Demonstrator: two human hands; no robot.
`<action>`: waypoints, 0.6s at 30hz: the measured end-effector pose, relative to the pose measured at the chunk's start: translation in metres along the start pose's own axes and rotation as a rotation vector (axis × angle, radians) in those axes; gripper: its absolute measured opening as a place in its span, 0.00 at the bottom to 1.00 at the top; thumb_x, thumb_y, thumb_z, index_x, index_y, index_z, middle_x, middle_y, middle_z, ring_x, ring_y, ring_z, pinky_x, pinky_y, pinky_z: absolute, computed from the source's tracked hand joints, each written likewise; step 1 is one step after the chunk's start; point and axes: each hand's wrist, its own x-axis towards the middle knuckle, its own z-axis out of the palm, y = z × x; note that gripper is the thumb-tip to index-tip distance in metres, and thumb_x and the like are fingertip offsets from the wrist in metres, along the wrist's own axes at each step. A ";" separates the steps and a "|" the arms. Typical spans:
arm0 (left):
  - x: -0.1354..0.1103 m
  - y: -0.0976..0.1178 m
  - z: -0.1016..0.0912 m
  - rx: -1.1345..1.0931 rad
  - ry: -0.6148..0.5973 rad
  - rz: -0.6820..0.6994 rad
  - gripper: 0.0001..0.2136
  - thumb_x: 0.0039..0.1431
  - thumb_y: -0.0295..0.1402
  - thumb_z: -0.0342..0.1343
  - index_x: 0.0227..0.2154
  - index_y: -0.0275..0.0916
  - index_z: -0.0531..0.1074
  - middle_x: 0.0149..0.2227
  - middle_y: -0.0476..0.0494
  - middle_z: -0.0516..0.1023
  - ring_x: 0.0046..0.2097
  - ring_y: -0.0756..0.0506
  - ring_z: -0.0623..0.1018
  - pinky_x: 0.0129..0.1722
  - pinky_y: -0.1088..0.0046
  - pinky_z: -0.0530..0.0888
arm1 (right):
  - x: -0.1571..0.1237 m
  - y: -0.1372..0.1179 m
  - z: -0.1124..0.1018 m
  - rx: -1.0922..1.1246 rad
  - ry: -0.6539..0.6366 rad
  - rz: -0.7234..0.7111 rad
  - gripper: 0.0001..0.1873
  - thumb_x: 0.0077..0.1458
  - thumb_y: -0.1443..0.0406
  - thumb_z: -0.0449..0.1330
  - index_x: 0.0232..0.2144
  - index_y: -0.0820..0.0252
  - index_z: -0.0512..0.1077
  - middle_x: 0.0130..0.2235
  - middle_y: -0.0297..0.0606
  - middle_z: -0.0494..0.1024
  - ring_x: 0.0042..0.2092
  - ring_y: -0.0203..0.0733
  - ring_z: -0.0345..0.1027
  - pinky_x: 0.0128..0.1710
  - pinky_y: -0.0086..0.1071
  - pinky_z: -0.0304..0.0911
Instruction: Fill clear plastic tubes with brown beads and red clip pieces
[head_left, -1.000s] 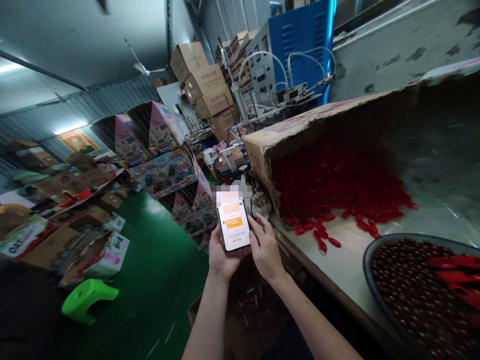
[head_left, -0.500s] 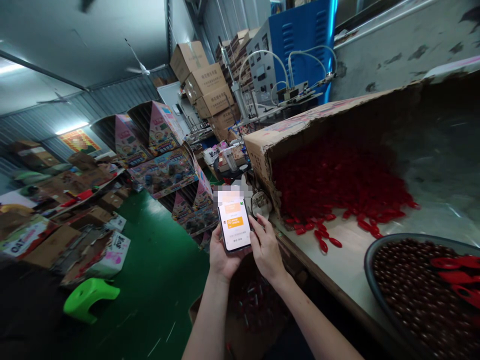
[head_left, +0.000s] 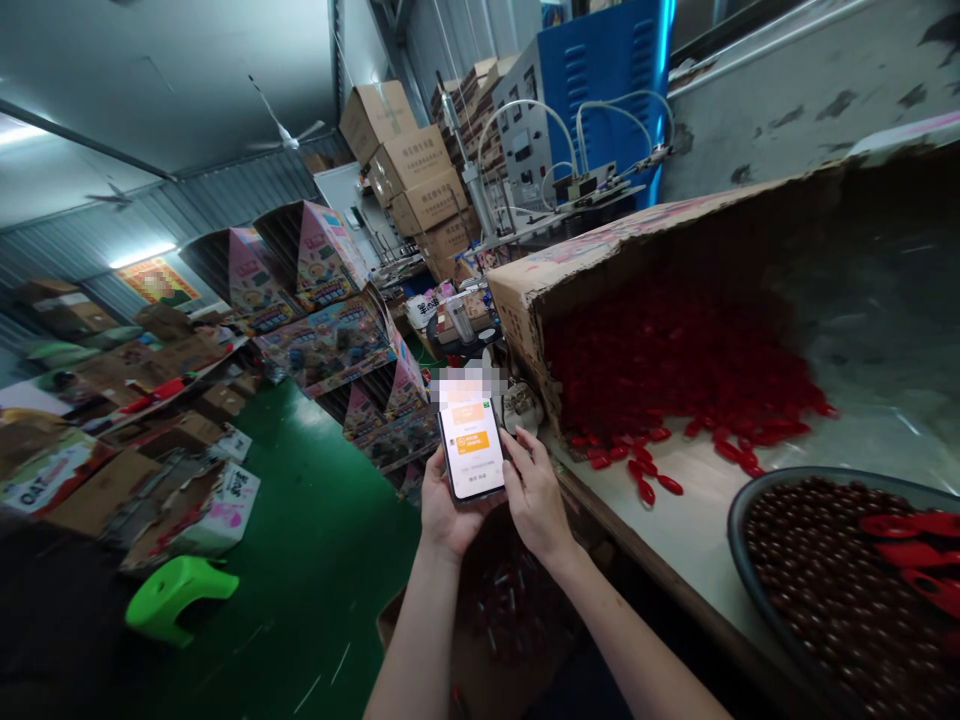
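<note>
Text on the smartphone (head_left: 472, 447) is too small to read, a pixelated patch (head_left: 463, 388) hiding its top

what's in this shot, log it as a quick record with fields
left hand: grip on a smartphone
right hand: fingers at the phone's edge
beside hands: tipped cardboard box spilling red plastic pieces onto a white bench
also on bench: dark round tray of dark beads
floor: green, with a green plastic stool

Printed carton (head_left: 45, 478), far left: "OAT" in large letters. Phone screen (head_left: 472, 442): orange panels, their lettering too small to read.
</note>
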 end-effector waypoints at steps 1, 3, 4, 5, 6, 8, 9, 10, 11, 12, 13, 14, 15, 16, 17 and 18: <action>0.001 0.000 0.000 0.000 -0.006 0.000 0.22 0.60 0.43 0.48 0.52 0.35 0.69 0.47 0.36 0.78 0.48 0.37 0.77 0.49 0.55 0.71 | 0.000 0.000 0.000 0.002 -0.001 0.000 0.23 0.61 0.66 0.47 0.58 0.58 0.64 0.60 0.46 0.60 0.61 0.46 0.55 0.61 0.44 0.54; 0.002 0.000 -0.001 0.000 -0.016 0.001 0.23 0.60 0.43 0.47 0.53 0.36 0.69 0.47 0.36 0.78 0.49 0.36 0.76 0.50 0.54 0.71 | 0.000 0.000 -0.001 0.007 -0.003 0.002 0.23 0.61 0.66 0.47 0.58 0.59 0.64 0.60 0.46 0.60 0.61 0.47 0.55 0.61 0.44 0.54; 0.002 0.000 -0.001 0.001 -0.020 0.003 0.23 0.60 0.43 0.47 0.53 0.36 0.68 0.48 0.36 0.78 0.49 0.36 0.76 0.50 0.54 0.71 | 0.001 0.000 -0.001 0.009 -0.001 0.003 0.23 0.61 0.66 0.47 0.58 0.59 0.64 0.60 0.46 0.60 0.61 0.47 0.55 0.61 0.44 0.54; 0.002 0.000 -0.001 0.003 -0.022 0.003 0.23 0.60 0.43 0.47 0.53 0.36 0.68 0.48 0.36 0.78 0.49 0.36 0.76 0.49 0.54 0.71 | 0.001 0.000 -0.001 0.011 0.001 0.003 0.23 0.61 0.66 0.47 0.58 0.58 0.64 0.60 0.46 0.60 0.61 0.47 0.56 0.61 0.44 0.54; 0.002 0.000 -0.002 0.006 -0.023 0.005 0.23 0.60 0.43 0.47 0.53 0.36 0.68 0.48 0.36 0.78 0.49 0.36 0.76 0.49 0.54 0.71 | 0.001 0.000 -0.001 0.014 0.004 0.002 0.23 0.61 0.66 0.47 0.58 0.58 0.64 0.60 0.46 0.61 0.61 0.47 0.56 0.61 0.45 0.55; 0.003 0.000 -0.002 0.011 -0.018 0.006 0.23 0.60 0.43 0.47 0.53 0.36 0.68 0.48 0.36 0.78 0.49 0.36 0.77 0.49 0.54 0.71 | 0.001 0.001 -0.001 0.020 0.010 0.000 0.23 0.61 0.66 0.47 0.58 0.57 0.65 0.60 0.46 0.61 0.61 0.48 0.56 0.60 0.46 0.55; 0.002 -0.001 -0.002 0.013 -0.014 0.004 0.23 0.60 0.43 0.47 0.53 0.36 0.68 0.48 0.36 0.78 0.49 0.36 0.77 0.48 0.54 0.72 | 0.001 0.001 0.000 0.022 0.011 0.000 0.23 0.61 0.66 0.47 0.58 0.56 0.64 0.60 0.45 0.61 0.61 0.48 0.56 0.60 0.46 0.55; 0.002 -0.001 -0.002 0.015 -0.009 0.001 0.23 0.60 0.43 0.47 0.53 0.36 0.68 0.48 0.36 0.78 0.49 0.36 0.77 0.48 0.54 0.72 | 0.001 0.002 0.000 0.024 0.010 0.001 0.23 0.61 0.66 0.47 0.58 0.56 0.64 0.60 0.45 0.61 0.61 0.48 0.56 0.60 0.46 0.55; 0.002 -0.001 -0.001 0.016 -0.005 -0.002 0.23 0.60 0.44 0.48 0.53 0.36 0.68 0.48 0.36 0.78 0.49 0.35 0.76 0.48 0.54 0.72 | 0.001 0.002 0.000 0.025 0.008 0.004 0.23 0.61 0.66 0.47 0.58 0.56 0.64 0.60 0.45 0.61 0.61 0.48 0.56 0.60 0.46 0.55; 0.002 -0.002 -0.001 0.018 -0.001 -0.005 0.23 0.59 0.44 0.48 0.53 0.36 0.68 0.48 0.36 0.78 0.49 0.35 0.76 0.48 0.54 0.72 | 0.001 0.003 0.000 0.025 0.006 0.007 0.23 0.61 0.66 0.47 0.58 0.56 0.64 0.60 0.45 0.60 0.61 0.48 0.56 0.60 0.45 0.55; 0.002 -0.002 -0.001 0.020 0.002 -0.008 0.23 0.59 0.44 0.48 0.53 0.36 0.68 0.48 0.36 0.78 0.49 0.35 0.77 0.48 0.54 0.72 | 0.000 0.004 0.000 0.025 0.005 0.010 0.23 0.61 0.66 0.47 0.58 0.56 0.64 0.60 0.45 0.60 0.61 0.47 0.56 0.60 0.45 0.55; 0.002 -0.002 0.000 0.022 0.005 -0.009 0.23 0.59 0.44 0.48 0.53 0.36 0.68 0.48 0.36 0.78 0.48 0.35 0.77 0.48 0.54 0.72 | 0.000 0.004 0.000 0.025 0.005 0.013 0.23 0.61 0.66 0.47 0.58 0.56 0.64 0.60 0.45 0.60 0.61 0.47 0.56 0.60 0.45 0.55; 0.002 -0.003 0.000 0.024 0.008 -0.010 0.23 0.59 0.43 0.48 0.53 0.36 0.68 0.48 0.36 0.78 0.48 0.35 0.77 0.48 0.54 0.72 | 0.000 0.005 0.000 0.025 0.005 0.014 0.23 0.61 0.66 0.47 0.58 0.56 0.64 0.60 0.45 0.60 0.61 0.47 0.55 0.60 0.45 0.55; 0.002 -0.003 0.001 0.024 0.010 -0.009 0.23 0.59 0.43 0.48 0.53 0.36 0.68 0.48 0.36 0.78 0.48 0.35 0.77 0.47 0.54 0.72 | 0.000 0.005 -0.001 0.026 0.005 0.015 0.23 0.61 0.66 0.47 0.58 0.57 0.64 0.60 0.45 0.60 0.61 0.47 0.55 0.61 0.45 0.55; 0.002 -0.004 0.001 0.024 0.012 -0.008 0.23 0.59 0.43 0.48 0.53 0.36 0.68 0.48 0.36 0.78 0.48 0.35 0.77 0.47 0.54 0.72 | 0.000 0.006 -0.001 0.027 0.006 0.016 0.23 0.61 0.66 0.47 0.58 0.57 0.64 0.60 0.45 0.60 0.61 0.47 0.55 0.61 0.45 0.54; 0.002 -0.004 0.002 0.023 0.013 -0.006 0.23 0.59 0.43 0.48 0.53 0.36 0.69 0.47 0.36 0.78 0.47 0.35 0.77 0.47 0.54 0.72 | 0.000 0.006 -0.001 0.029 0.006 0.015 0.23 0.61 0.66 0.47 0.58 0.57 0.64 0.60 0.45 0.60 0.61 0.47 0.55 0.61 0.45 0.54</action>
